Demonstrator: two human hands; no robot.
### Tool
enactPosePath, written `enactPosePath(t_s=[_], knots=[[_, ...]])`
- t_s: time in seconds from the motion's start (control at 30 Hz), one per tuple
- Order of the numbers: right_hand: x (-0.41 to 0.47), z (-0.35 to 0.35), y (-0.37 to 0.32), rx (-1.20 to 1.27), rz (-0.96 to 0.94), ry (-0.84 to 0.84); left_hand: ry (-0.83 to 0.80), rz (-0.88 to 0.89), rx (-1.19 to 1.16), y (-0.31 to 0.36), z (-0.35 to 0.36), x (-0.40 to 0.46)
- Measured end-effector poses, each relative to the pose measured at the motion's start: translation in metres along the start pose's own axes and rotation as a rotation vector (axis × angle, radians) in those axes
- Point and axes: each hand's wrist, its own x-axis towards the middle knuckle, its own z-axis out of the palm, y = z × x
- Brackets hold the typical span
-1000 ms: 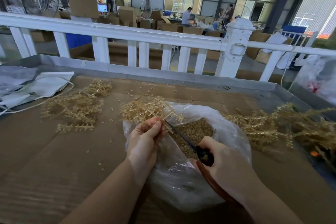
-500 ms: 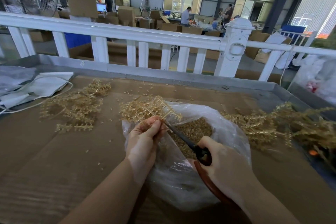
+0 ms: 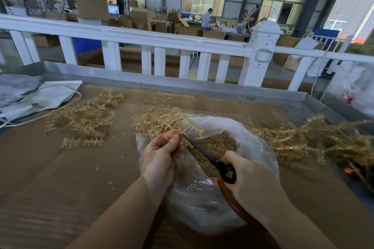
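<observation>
Tan plastic sprue, a thin stem with short side branches, is pinched between the thumb and fingertips of the left hand, held just above the mouth of a clear plastic bag. The right hand is curled round the reddish-brown handle of a pair of scissors, whose dark blades run up and to the left and reach the sprue right beside the left thumb. How far the blades are parted at the tip cannot be made out. The two hands are apart, joined only through the scissors and the sprue.

Beneath them the bag lies open on the desk, which is covered with brown cardboard, and a bed of small tan cut pieces shows inside it under the blades. The right wrist and the scissor handle lie over the bag's near side.

Just behind the bag sits a heap of sprues touching its far edge. A looser heap is spread to the left, and a larger tangle stretches away to the right. Loose bits are scattered over the cardboard.

At the left edge lie white paper bags with cord handles. Behind the desk's grey metal rim stands a white fence.
</observation>
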Motion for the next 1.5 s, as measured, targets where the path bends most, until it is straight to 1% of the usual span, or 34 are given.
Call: enactPosePath(t_s=[0.27,0.6,0.73,0.83,1.0,1.23,1.33,1.5], knots=[[0.001,0.002,-0.001,0.038,0.017,-0.012,-0.016,0.003,0.013,0.001,0.001,-0.002],[0.003,0.006,0.004,-0.008,0.024,-0.001,-0.018,0.033,0.099,-0.002,0.000,-0.002],[0.005,0.004,0.007,0.107,0.104,-0.058,-0.034,0.037,0.111,-0.003,-0.002,-0.002],[0.005,0.002,0.009,0.203,0.150,-0.047,-0.024,-0.004,0.070,0.000,-0.002,-0.001],[0.001,0.005,0.005,0.206,0.159,-0.077,-0.012,-0.081,-0.008,0.004,0.000,0.005],[0.004,0.007,-0.001,0.197,0.155,-0.056,-0.096,-0.173,0.007,0.008,-0.005,0.008],[0.003,0.007,-0.003,0.223,0.137,-0.026,-0.088,-0.193,0.045,0.010,-0.003,0.006],[0.001,0.008,0.001,0.289,0.119,-0.023,-0.057,-0.211,0.086,0.012,0.001,0.003]])
